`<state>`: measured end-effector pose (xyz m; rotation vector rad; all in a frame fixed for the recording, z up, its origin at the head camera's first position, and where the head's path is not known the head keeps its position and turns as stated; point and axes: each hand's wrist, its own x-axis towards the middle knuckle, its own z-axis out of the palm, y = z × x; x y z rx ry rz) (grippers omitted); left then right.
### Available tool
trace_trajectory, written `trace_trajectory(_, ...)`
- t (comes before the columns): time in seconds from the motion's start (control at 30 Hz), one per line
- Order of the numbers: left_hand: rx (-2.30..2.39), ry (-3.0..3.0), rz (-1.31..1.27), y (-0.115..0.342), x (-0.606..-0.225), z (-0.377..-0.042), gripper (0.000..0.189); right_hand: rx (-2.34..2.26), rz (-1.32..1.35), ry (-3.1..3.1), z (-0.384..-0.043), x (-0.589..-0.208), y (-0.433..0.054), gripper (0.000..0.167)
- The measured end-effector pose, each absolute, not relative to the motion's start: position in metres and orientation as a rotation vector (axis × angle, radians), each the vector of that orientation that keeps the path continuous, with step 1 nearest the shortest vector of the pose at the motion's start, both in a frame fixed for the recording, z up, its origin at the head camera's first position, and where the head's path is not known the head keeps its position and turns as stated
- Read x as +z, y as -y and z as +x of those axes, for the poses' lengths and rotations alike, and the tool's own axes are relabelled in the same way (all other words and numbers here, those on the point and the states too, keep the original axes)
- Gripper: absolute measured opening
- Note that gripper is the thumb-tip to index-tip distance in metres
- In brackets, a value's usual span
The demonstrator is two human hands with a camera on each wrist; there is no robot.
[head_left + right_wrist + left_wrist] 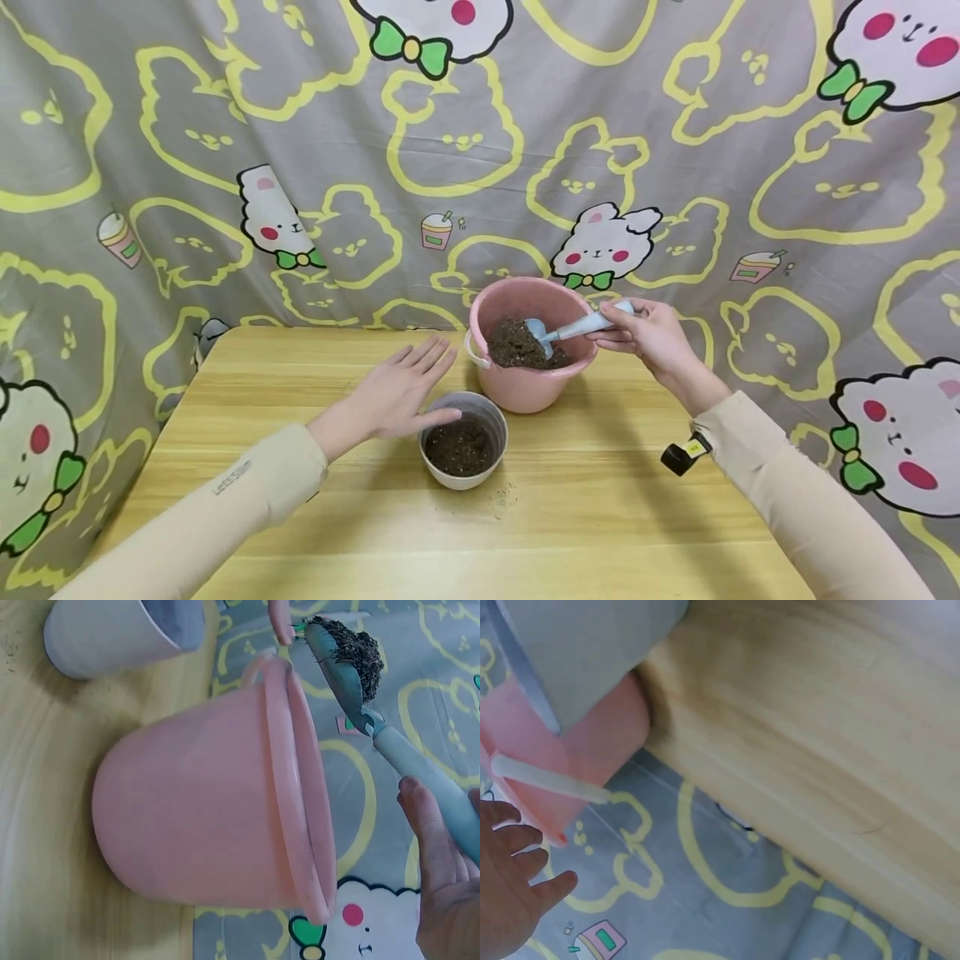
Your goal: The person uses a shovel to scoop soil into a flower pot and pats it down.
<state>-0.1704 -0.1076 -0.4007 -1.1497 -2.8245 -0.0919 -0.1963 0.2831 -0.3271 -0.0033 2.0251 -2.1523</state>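
Observation:
My right hand (656, 342) grips the pale blue handle of a small garden trowel (588, 325). Dark soil (358, 658) is heaped on the trowel's blade, which in the right wrist view stands above the rim of the pink bucket (525, 393). More soil (513, 343) shows inside that bucket. My left hand (401, 392), palm down with fingers straight, hovers by the left rim of a pale round pot (459, 481) and holds nothing. Its thumb overlaps the pot's opening in the head view. Dark soil (463, 446) lies in the pot.
The bucket's white handle (476, 352) hangs at its left side. Soil crumbs (504, 498) are scattered on the wooden table (360, 517) in front of the pot. A patterned grey curtain (337, 150) hangs right behind the table. A black strap device (681, 457) sits at my right wrist.

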Motion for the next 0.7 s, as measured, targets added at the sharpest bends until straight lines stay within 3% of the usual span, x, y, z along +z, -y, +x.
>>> trace_trajectory(0.47,-0.121,2.842,-1.164,0.126,-0.432,-0.140,0.101,-2.049,-0.057,-2.061,-0.171,-0.340,-0.253,0.021)
trace_trajectory(0.7,-0.131,2.842,-1.152,0.127,-0.445,-0.134,0.104,-1.927,-0.068,-2.187,-0.163,-0.352,-0.238,0.035)
